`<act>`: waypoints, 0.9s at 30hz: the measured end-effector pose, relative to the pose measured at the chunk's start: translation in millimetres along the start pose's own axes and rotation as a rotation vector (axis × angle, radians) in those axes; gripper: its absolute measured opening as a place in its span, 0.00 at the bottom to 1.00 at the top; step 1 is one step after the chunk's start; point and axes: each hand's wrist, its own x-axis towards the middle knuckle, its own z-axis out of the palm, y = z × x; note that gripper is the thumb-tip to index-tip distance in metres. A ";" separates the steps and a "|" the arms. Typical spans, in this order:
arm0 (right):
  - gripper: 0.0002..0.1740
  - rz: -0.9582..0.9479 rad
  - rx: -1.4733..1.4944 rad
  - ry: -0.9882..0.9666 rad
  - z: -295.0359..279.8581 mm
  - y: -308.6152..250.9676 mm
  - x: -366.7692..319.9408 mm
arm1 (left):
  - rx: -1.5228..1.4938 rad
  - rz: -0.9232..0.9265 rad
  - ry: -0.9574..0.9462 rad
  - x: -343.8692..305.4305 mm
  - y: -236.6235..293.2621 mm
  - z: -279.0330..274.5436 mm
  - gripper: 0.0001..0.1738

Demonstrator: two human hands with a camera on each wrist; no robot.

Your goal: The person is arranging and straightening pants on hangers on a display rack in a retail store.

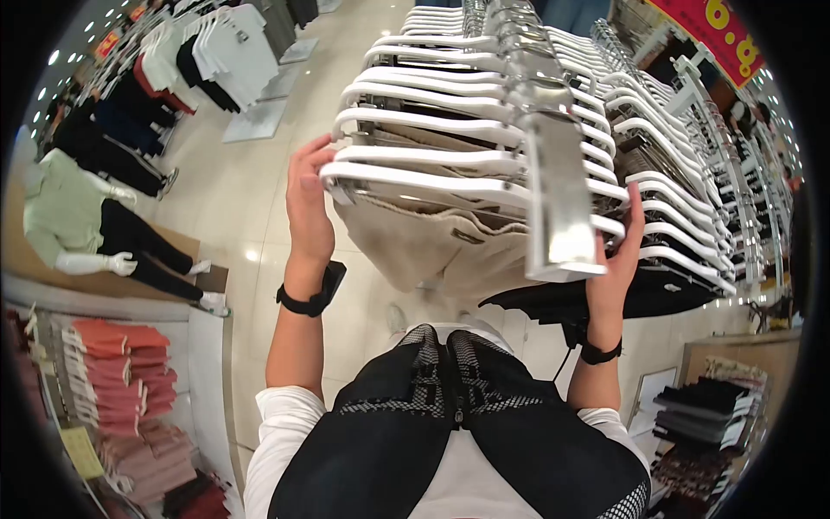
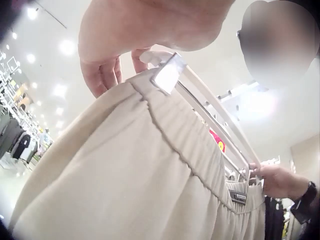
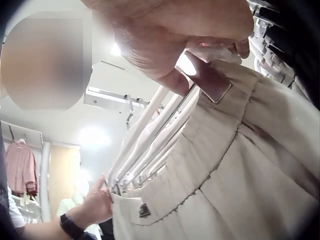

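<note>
White clothes hangers [image 1: 432, 183] hang in a row on a metal rail [image 1: 560, 195] in front of the person. From the frontmost one hangs a beige elastic-waist garment [image 1: 406, 238], held by metal clips [image 2: 169, 74] at its waistband. At the hanger's left end, my left hand [image 1: 308, 212] holds on, its fingers reaching behind the waistband in the left wrist view. My right hand [image 1: 616, 264] grips the right end, thumb on the near side, beside a clip [image 3: 215, 85]. The fingertips of the right hand are partly hidden behind the hanger.
A second row of white hangers [image 1: 666, 186] stands close on the right, with a black garment [image 1: 666, 294] below. A mannequin [image 1: 69, 208] sits at the left. Folded red clothes [image 1: 121, 372] fill a lower-left shelf; dark folded stacks [image 1: 700, 415] lie lower right. Tiled floor [image 1: 268, 208] runs between racks.
</note>
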 end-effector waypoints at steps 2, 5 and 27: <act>0.41 -0.040 -0.229 0.063 8.0 -8.9 -0.7 | -0.010 0.010 -0.108 1.8 -3.3 -12.5 0.43; 0.43 -0.036 -0.203 0.126 16.7 11.2 -4.3 | -0.080 -0.039 -0.171 0.4 -21.7 -21.0 0.46; 0.47 0.144 -0.236 0.269 40.7 -14.7 -27.3 | -0.093 0.221 -0.312 29.2 -43.0 -15.1 0.54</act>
